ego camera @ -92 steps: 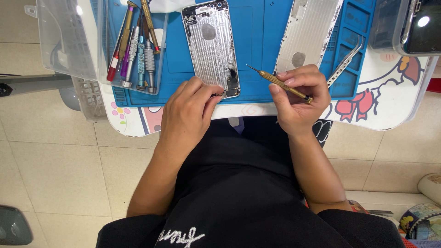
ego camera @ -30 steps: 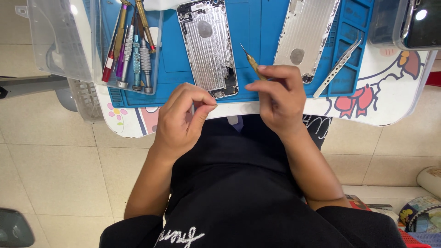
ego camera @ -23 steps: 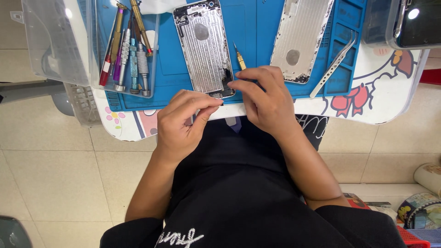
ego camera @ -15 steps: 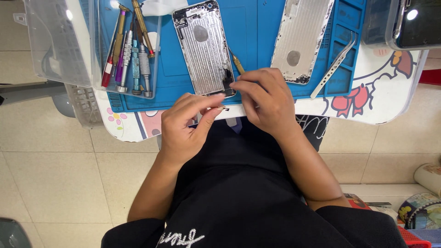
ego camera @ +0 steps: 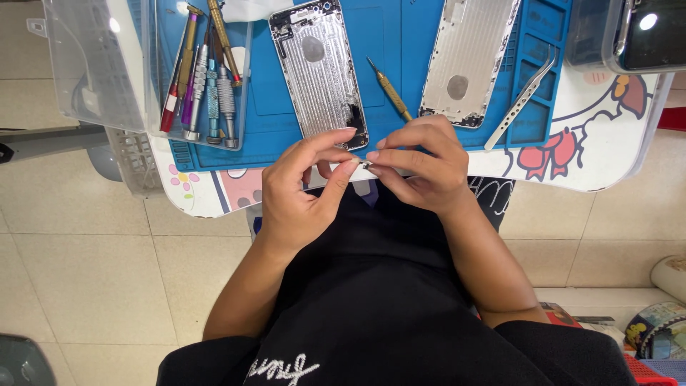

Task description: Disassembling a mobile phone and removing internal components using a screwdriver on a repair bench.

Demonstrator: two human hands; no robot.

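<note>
Head view: both hands pinch a tiny part.

This looks like a small phone repair spot. A blue work mat lies on a table with cartoon pictures. On the mat are two open phone backs, little screwdrivers in a clear tray and metal tweezers. The floor has pale tiles.
</note>
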